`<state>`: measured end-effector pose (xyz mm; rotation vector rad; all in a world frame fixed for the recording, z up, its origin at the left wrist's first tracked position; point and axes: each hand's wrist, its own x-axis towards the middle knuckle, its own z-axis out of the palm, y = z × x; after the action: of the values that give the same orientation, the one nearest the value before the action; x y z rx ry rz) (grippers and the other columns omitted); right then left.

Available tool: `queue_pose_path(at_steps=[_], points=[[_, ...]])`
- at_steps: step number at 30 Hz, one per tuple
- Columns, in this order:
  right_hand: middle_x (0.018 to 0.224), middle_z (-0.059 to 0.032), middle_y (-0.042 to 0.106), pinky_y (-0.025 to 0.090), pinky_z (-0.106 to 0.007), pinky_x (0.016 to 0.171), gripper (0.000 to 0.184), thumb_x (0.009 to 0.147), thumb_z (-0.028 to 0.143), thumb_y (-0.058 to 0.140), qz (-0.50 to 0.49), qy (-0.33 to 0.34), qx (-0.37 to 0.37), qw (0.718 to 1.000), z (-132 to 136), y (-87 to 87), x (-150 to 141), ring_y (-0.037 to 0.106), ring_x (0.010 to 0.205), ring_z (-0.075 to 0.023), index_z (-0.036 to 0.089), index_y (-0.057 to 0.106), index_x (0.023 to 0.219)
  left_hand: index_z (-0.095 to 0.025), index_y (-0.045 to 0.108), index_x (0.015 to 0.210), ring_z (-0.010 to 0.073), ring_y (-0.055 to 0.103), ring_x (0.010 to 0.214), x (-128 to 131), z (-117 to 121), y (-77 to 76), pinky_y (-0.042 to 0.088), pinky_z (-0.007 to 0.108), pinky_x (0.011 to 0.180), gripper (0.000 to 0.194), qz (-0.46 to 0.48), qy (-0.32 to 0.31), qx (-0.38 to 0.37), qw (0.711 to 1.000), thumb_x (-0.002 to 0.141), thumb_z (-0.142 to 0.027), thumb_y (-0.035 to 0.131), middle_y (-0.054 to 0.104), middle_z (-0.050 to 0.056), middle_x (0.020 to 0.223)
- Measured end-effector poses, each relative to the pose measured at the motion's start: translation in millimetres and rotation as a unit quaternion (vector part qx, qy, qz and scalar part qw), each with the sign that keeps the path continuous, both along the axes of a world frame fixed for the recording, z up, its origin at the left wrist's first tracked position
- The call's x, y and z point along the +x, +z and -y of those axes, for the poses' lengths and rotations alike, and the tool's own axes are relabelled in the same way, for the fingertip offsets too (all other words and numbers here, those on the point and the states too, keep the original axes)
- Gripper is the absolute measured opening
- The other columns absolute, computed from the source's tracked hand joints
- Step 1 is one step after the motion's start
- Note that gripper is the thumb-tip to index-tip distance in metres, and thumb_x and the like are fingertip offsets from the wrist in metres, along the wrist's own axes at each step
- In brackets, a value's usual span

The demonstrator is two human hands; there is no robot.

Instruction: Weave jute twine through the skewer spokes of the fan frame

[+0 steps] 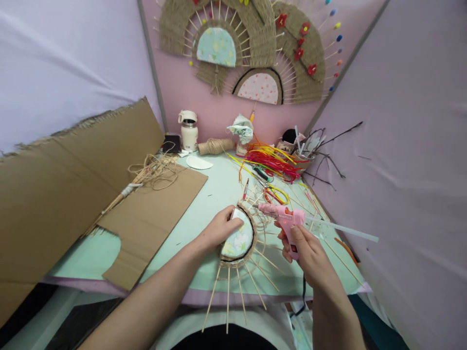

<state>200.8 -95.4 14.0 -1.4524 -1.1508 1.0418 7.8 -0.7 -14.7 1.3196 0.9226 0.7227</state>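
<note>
The floral cloth (240, 238) could be smeared, or the left fingers burned, if the pink glue gun (290, 217), presumably hot, is tipped toward them. The half-round piece (233, 250) is pinched near its upper end by the left hand (219, 228), thumb over the cloth, other fingers partly hidden at the straight edge; the gun's handle is wrapped by the right hand's (308, 248) curled fingers.

bottle (189, 133) behind table (171, 243) middle, left of twine spool (216, 146) | scissors (276, 195) before pipe cleaners (272, 160)
</note>
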Motion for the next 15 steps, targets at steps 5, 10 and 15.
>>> queue_pose_path(at_steps=[5,10,15], points=[[0.064,0.001,0.047,0.036,-0.025,0.045,0.037,0.086,0.052,0.042,0.001,0.002,0.002,1.0,0.6,-0.5,0.8,0.043,0.046,-0.0091,0.017,0.053,0.078,-0.016,0.05,0.084,0.0097,0.05,0.057,0.0,0.3,1.8,0.037,0.019,0.048,0.018,0.005,-0.002,-0.011,1.0,0.067,-0.022,0.051,0.052,-0.001,0.07],[0.064,0.0009,0.047,0.036,-0.025,0.045,0.038,0.086,0.053,0.042,-0.002,0.005,-0.006,1.0,-1.3,-0.6,-0.2,0.042,0.046,-0.0093,0.018,0.053,0.077,-0.016,0.05,0.083,0.0093,0.049,0.056,0.1,0.8,4.4,0.037,0.019,0.048,0.018,0.014,-0.002,-0.02,1.0,0.065,-0.021,0.051,0.052,-0.002,0.069],[0.063,0.0008,0.048,0.037,-0.026,0.045,0.039,0.084,0.053,0.044,0.019,0.005,-0.019,1.0,2.2,1.6,1.7,0.043,0.046,-0.0096,0.017,0.054,0.077,-0.016,0.05,0.083,0.0091,0.049,0.054,0.7,2.0,6.4,0.036,0.019,0.046,0.019,0.019,0.001,-0.038,0.999,0.064,-0.02,0.052,0.052,-0.002,0.068]])
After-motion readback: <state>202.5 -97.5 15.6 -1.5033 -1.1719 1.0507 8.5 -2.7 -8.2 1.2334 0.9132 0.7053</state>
